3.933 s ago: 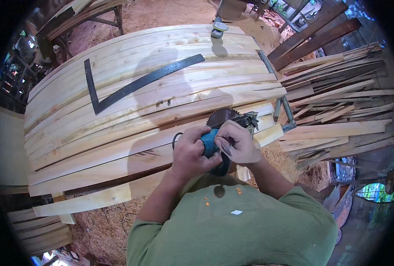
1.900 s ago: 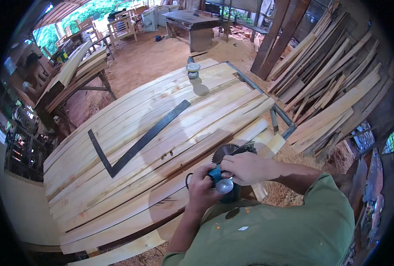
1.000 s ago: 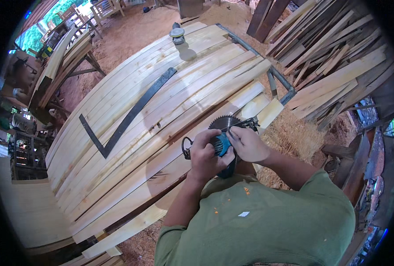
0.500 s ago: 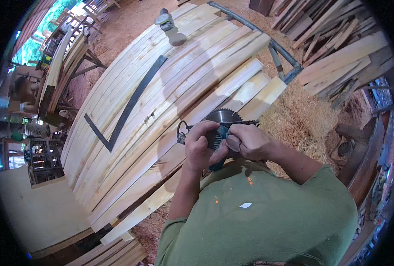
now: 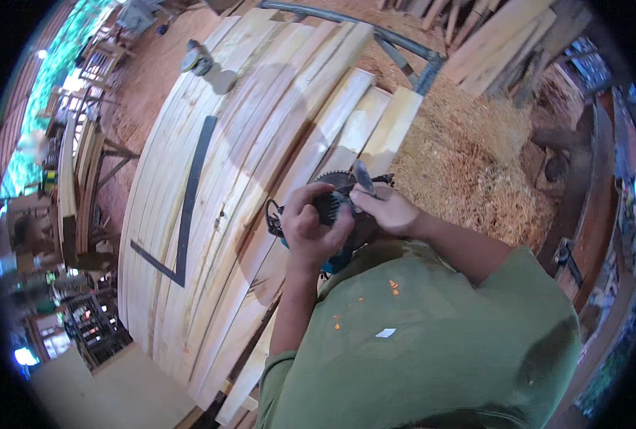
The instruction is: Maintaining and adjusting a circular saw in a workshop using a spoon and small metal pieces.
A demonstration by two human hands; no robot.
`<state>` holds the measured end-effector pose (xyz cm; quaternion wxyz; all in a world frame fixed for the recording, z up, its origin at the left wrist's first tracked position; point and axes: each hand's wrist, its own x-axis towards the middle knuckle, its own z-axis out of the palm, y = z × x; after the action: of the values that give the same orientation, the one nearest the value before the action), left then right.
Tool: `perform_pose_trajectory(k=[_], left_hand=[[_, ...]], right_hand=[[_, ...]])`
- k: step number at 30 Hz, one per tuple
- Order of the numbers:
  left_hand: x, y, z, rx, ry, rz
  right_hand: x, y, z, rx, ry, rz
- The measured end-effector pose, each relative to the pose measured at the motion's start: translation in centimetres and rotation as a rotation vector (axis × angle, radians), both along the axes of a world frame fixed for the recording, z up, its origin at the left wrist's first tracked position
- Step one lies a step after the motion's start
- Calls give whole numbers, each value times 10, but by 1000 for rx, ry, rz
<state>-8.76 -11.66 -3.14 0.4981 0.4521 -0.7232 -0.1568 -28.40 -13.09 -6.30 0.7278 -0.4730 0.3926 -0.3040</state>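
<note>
Circular saw [image 5: 336, 214] body hidden under both hands; wrench [image 5: 363, 177] tip blurred.

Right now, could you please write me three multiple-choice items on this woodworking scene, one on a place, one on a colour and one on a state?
1. Where does the black framing square lie?
A. on the sawdust
B. flat on the pale planks
C. leaning on the metal frame

2. What colour is the person's shirt?
A. green
B. red
C. white

3. What is the left hand doing?
A. hanging open
B. resting flat on a plank
C. closed around the circular saw

Answers:
1. B, since the square lies flat across the planks to the person's left.
2. A, since the shirt is olive green.
3. C, since its fingers wrap the circular saw, while the right hand holds a thin metal tool at the blade.
</note>
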Motion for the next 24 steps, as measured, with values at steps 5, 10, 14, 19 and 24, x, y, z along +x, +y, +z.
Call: perform_pose_trajectory(k=[5,10,14,19,24], left_hand=[[-4,-2,12,140,106,23],[-2,-6,10,191,118,49],[1,-5,9,176,58,50],[-3,-5,15,209,117,27],[-2,-5,14,188,63,18]], right_hand=[[-3,4,28,-282,-59,-143],[-8,6,13,-775,294,-182],[-10,1,15,-777,309,-186],[-13,-1,21,-735,318,-89],[-4,-1,15,-772,327,-133]])
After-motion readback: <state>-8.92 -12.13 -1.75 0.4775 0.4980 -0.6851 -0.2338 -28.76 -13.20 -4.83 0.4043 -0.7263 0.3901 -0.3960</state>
